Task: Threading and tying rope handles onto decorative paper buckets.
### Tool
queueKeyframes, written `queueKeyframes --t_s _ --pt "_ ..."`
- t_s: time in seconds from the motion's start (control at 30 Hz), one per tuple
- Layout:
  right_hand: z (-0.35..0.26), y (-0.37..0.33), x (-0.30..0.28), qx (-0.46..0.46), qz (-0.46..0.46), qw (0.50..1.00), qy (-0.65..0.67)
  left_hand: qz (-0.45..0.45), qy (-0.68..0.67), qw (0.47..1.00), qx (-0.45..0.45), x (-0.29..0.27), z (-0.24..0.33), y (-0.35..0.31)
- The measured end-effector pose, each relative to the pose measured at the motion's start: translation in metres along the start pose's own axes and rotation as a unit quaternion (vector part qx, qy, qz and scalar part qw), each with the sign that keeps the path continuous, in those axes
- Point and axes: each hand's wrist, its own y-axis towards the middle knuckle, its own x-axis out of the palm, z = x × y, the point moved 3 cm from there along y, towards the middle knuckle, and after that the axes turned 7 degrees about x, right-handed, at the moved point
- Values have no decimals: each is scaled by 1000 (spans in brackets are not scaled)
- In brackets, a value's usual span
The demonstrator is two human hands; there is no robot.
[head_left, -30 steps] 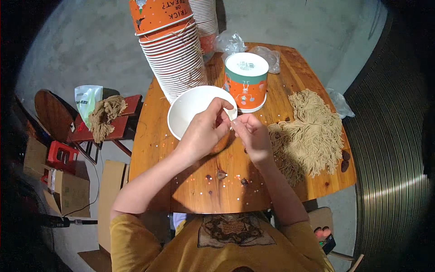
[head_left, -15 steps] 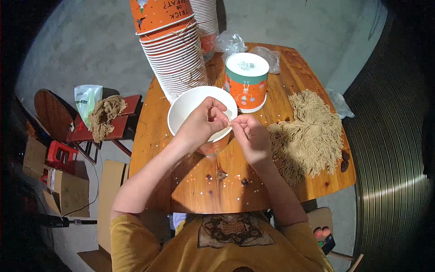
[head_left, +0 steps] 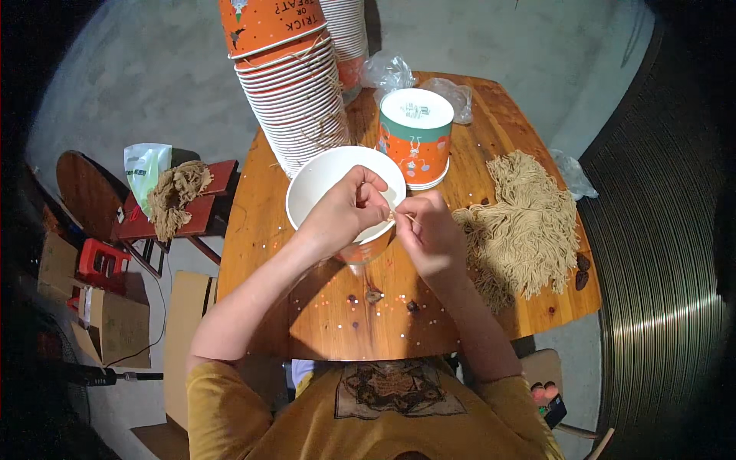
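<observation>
An orange paper bucket (head_left: 308,181) with a white inside stands open-end up on the wooden table, close in front of me. My left hand (head_left: 345,208) reaches over its mouth, fingers pinched at the near right of the rim. Against it, my right hand (head_left: 434,239) pinches a thin tan cord (head_left: 411,218), whose short end sticks out by the fingers. Fingers hide the spot where cord and rim meet. To the right lies a heap of loose tan cords (head_left: 537,222).
Behind the bucket rises a tall stack of nested buckets (head_left: 295,123). An upside-down orange and green bucket (head_left: 416,149) stands right of it, near crumpled clear plastic bags (head_left: 389,73). Small pale dots litter the tabletop (head_left: 322,330). More cord (head_left: 178,195) lies on a red stool at left.
My right hand has shifted slightly right and down, and the cord's end now shows past its fingers. My left hand stays pinched at the rim.
</observation>
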Motion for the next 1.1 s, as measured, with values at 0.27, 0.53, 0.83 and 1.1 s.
queueKeyframes --t_s 0.27,0.53,0.83,1.1 --pt "-4 2 -5 -76 -7 993 -96 -3 -8 1000 3 1 0 1" --pt "-10 13 -9 -72 -76 981 -164 21 20 999 44 2 -1 0" --pt "12 28 -11 389 -293 850 200 30 76 992 99 8 0 -4" --pt "10 21 -13 429 -282 804 300 24 52 997 51 8 3 -5"
